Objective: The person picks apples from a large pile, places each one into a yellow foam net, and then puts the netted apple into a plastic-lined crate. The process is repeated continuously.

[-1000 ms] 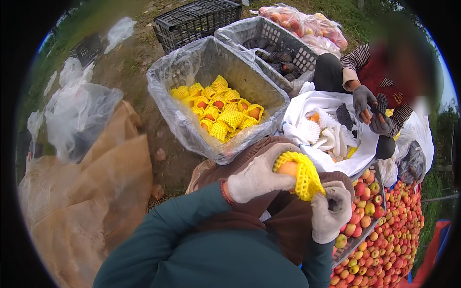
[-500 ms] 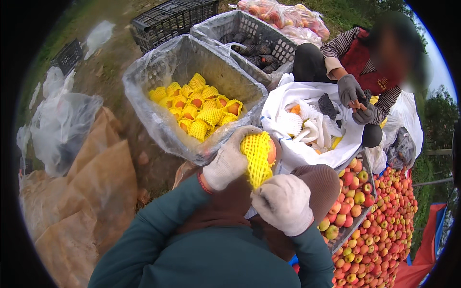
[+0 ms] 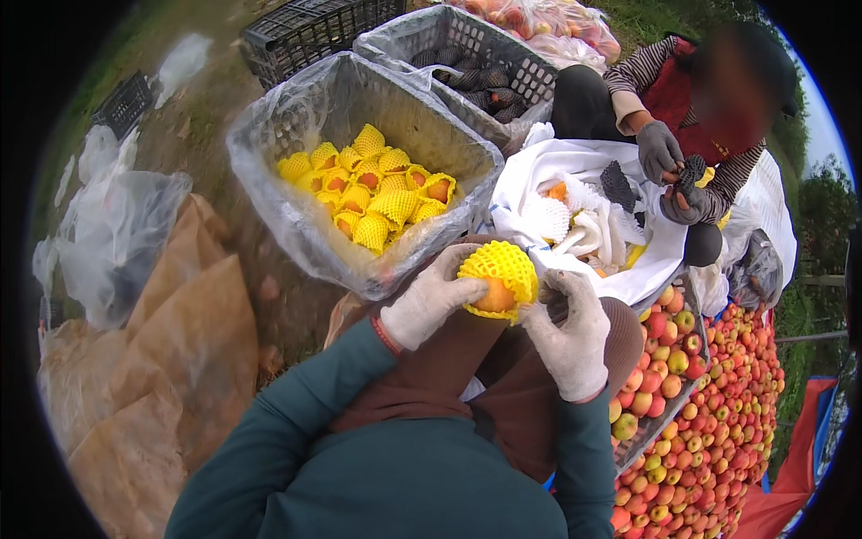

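Observation:
Over my lap, an apple (image 3: 495, 296) sits in a yellow foam net (image 3: 503, 261), its bare skin showing at the near side. My left hand (image 3: 426, 304), in a whitish glove, grips it from the left with the thumb across the front. From the right, my gloved right hand (image 3: 569, 338) has its thumb and curled fingers at the net's edge. Just beyond stands a crate lined with clear plastic (image 3: 269, 199), partly filled with apples in yellow nets (image 3: 395, 205). A white sack (image 3: 516, 193) holding loose foam nets lies open to the right of it.
Across from me a person with grey gloves (image 3: 660, 153) handles a dark net. Behind are a crate of dark-netted fruit (image 3: 386, 43) and a black crate (image 3: 323, 34). Loose apples (image 3: 709, 431) are heaped at my right, beside a full crate (image 3: 660, 359). Brown sheeting (image 3: 171, 359) lies left.
The net has been drawn from a long, stretched shape into a snug cover around the apple. My right hand has moved up from the net's lower end to the apple's right side.

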`<act>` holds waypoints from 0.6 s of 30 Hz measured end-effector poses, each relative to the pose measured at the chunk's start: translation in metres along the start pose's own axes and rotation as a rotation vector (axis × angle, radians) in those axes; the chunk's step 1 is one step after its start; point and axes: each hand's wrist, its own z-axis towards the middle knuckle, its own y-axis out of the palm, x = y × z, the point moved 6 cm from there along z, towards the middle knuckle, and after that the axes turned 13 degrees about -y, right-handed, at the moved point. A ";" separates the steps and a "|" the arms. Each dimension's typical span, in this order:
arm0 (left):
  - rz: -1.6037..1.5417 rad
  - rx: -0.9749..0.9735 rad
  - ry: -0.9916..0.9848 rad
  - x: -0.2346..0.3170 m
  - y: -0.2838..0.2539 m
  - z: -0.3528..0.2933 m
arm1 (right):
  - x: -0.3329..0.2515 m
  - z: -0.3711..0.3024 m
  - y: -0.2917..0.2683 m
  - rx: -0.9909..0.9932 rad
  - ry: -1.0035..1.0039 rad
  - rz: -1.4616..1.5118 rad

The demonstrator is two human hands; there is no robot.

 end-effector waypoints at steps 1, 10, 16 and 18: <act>0.017 0.003 -0.015 -0.002 0.001 -0.002 | -0.002 0.000 0.004 -0.049 0.011 -0.031; 0.512 0.199 0.054 0.000 -0.001 -0.008 | 0.003 -0.006 0.011 -0.085 0.007 -0.160; 0.610 0.371 0.106 0.013 0.009 -0.017 | 0.008 0.001 0.005 -0.003 -0.128 -0.389; 0.533 0.374 0.172 0.006 -0.002 -0.011 | 0.005 0.001 0.010 -0.053 -0.118 -0.375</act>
